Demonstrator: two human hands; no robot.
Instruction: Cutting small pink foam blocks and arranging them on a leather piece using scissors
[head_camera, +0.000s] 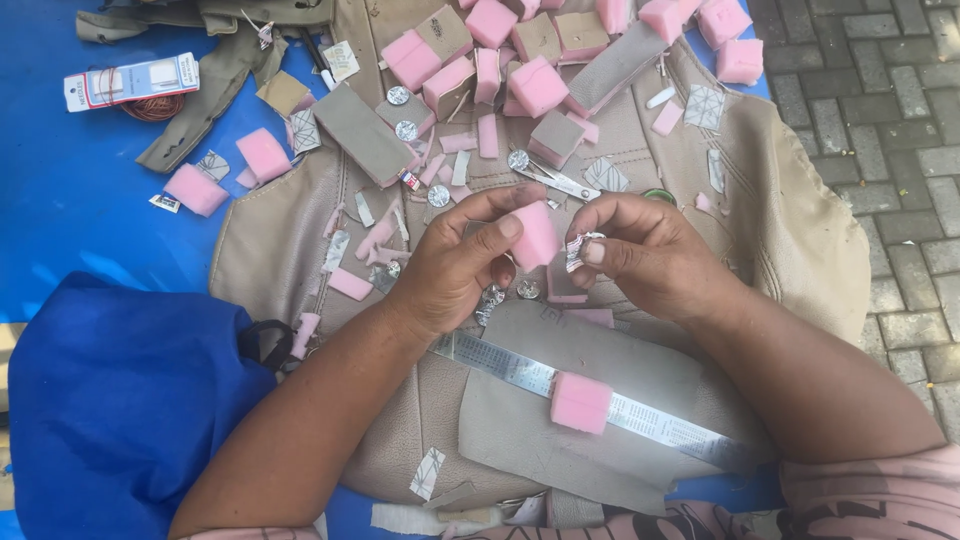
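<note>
My left hand (462, 262) pinches a small pink foam block (535, 235) between thumb and fingers, held above a beige leatherette sheet (800, 230). Right beside it, my right hand (645, 250) grips a small crumpled silvery piece (580, 250) at its fingertips, almost touching the foam. Both hands hover over the middle of the sheet. Below them a metal ruler (650, 415) lies slanted across a grey fabric piece (600, 355), with another pink foam block (580, 402) resting on it.
Several pink foam blocks (535, 85), grey fabric-covered blocks (365, 130), silver buttons (518, 160) and scissors (555, 182) lie scattered at the top. A blue bag (120, 400) sits at the lower left on a blue tarp (70, 200). Paving stones (890, 120) run along the right.
</note>
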